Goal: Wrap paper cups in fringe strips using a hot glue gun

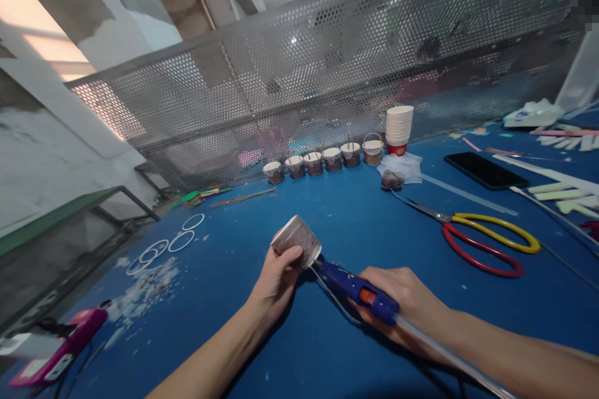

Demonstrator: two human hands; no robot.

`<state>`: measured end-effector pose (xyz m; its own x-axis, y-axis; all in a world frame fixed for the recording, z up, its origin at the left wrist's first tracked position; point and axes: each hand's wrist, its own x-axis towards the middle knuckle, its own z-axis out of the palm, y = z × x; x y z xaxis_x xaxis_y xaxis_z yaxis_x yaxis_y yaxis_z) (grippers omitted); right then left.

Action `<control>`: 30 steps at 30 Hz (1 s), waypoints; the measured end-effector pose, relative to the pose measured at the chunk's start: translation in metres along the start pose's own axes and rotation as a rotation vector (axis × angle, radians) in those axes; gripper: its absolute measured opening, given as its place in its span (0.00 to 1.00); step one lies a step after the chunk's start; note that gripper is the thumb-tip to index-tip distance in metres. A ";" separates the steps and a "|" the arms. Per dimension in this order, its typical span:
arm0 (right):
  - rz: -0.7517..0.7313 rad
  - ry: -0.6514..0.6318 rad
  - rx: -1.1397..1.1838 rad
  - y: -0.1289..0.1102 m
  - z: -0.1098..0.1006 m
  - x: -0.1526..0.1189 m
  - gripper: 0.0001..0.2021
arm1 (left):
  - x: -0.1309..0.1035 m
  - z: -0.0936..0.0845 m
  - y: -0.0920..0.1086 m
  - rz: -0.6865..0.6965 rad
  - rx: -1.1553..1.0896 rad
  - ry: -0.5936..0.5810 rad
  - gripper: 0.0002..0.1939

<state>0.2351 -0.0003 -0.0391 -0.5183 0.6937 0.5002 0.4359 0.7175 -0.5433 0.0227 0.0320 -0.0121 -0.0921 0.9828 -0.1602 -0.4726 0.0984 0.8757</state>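
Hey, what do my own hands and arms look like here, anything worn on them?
Your left hand and right hand are ungloved, with no ring showing on the visible fingers. Both forearms are bare as far as they show: no sleeve, watch or bracelet.

Head cam: one wide view, forward and down

Worn on the person's head, looking from above the near side of the blue table toward its far edge. Left hand and right hand sit close, around mid-view. Perforated metal screen backs the far side. Coverage runs from power strip, near left, to phone, far right. Far edge climbs rightward; roll or yaw, can't tell.
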 end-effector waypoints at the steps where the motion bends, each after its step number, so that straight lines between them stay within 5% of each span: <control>1: 0.006 0.021 0.005 0.001 0.000 0.000 0.04 | 0.000 0.000 0.000 0.000 -0.007 0.000 0.24; 6: 0.029 0.090 0.033 0.004 0.001 -0.002 0.04 | 0.000 0.000 0.000 -0.005 -0.026 -0.005 0.24; 30: 0.195 0.012 0.141 -0.010 -0.011 0.008 0.09 | 0.003 -0.006 0.005 -0.034 -0.010 -0.081 0.29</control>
<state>0.2349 -0.0015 -0.0226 -0.4249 0.8196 0.3844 0.4190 0.5544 -0.7190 0.0149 0.0344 -0.0112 -0.0049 0.9884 -0.1516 -0.4832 0.1304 0.8658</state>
